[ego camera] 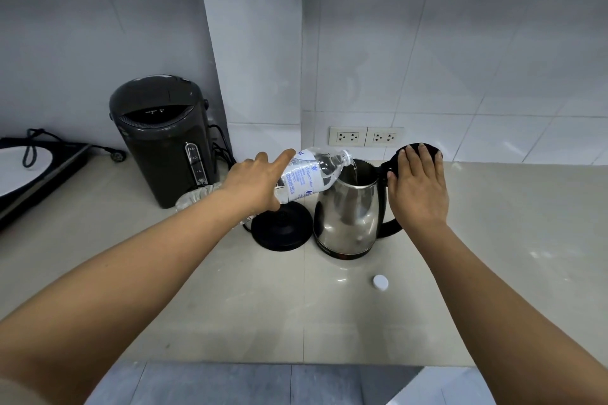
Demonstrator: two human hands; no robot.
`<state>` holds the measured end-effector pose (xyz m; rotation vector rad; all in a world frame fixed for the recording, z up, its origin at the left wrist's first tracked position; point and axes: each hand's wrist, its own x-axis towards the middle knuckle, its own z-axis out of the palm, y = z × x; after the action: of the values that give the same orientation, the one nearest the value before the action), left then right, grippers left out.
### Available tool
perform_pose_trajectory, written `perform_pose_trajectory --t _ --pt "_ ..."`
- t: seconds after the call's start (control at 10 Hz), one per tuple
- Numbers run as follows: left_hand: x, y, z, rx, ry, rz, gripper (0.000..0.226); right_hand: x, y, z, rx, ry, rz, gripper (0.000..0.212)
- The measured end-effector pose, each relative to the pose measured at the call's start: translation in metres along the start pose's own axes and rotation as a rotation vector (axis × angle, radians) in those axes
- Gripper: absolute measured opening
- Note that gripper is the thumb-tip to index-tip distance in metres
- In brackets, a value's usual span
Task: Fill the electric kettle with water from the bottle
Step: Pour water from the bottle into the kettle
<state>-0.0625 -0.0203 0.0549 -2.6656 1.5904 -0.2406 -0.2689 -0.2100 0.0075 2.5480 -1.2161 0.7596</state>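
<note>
Steel electric kettle point(348, 207) stands upright on the pale counter point(329, 312), off its base, lid point(419, 154) swung open and back toward the wall. Clear plastic bottle point(312, 174) tipped nearly level above and left of it, neck over the kettle's open mouth; a thin stream of water runs from the neck down inside. Bottle has a white label with blue print and is uncapped. Left hand point(255, 184) wrapped around the bottle's lower half, index finger stretched along the top, the other fingers curled under. Right hand point(418, 187) laid flat against the open lid, fingers together and extended across its black top, thumb near the hinge; the kettle's black handle point(388, 227) shows below the wrist. Round black kettle base point(281, 230) sits just left of the kettle, touching or nearly so; cannot tell which. Small white bottle cap point(380, 282) lies on the counter in front of the kettle, apart from it. Crumpled clear plastic point(197, 197) partly hidden behind the left forearm. Farther left, a tall dark grey water dispenser pot point(164, 141) with a level gauge, cords behind it. Black-framed appliance with a white surface point(29, 171) at far left edge. Two wall sockets point(367, 136) on the tiled wall behind the kettle.
</note>
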Motion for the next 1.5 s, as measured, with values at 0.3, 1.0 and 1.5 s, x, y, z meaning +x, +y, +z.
perform_pose_trajectory --t 0.3,1.0,1.5 --pt "-0.0006 -0.0003 -0.0022 -0.007 0.001 0.007 0.103 -0.0001 -0.0003 0.0001 -0.004 -0.006 -0.001 0.052" --pt "0.0040 0.0021 0.0004 0.005 0.017 0.005 0.102 -0.0003 0.0008 0.0007 0.001 0.001 -0.003 0.051" --pt "0.0037 0.0020 -0.0029 0.023 0.013 0.006 0.101 0.0005 0.0013 0.0044 0.019 0.030 -0.009 0.049"
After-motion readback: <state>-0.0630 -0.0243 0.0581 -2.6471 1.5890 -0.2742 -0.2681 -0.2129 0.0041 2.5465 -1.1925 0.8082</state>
